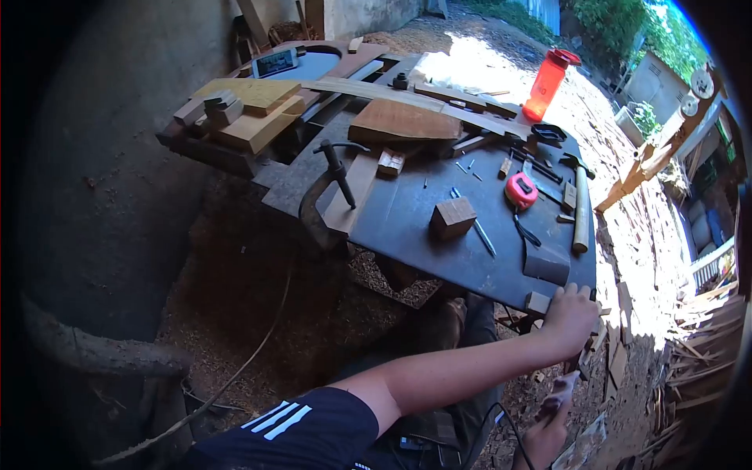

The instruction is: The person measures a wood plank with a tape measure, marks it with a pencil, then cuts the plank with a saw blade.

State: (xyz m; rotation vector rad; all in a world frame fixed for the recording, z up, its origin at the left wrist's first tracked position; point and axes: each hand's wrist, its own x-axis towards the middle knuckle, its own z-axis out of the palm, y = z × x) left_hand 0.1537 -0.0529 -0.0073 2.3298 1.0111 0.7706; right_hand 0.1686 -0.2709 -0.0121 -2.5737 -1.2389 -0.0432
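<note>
My left hand [570,317] is at the table's near right corner, its fingers curled over the edge. What they grip is hidden under them. Right beside those fingers lies a small pale wood block [537,303]. Lower down, my right hand [544,440] is closed around a pale and brown handle-like piece [558,394], whose kind I cannot make out; it points up toward my left wrist. Close by on the dark tabletop [407,227] are a curved grey sheet [547,264], probably sandpaper, a hammer [581,207] and a pink tape measure [521,190].
A dark wood cube [453,218] lies beside a pen [484,237]. At the left edge a C-clamp [321,196] holds a board. Planks [403,121], a red bottle [546,84] and a propped phone [276,63] stand farther back. Wood scraps [709,352] litter the ground at right.
</note>
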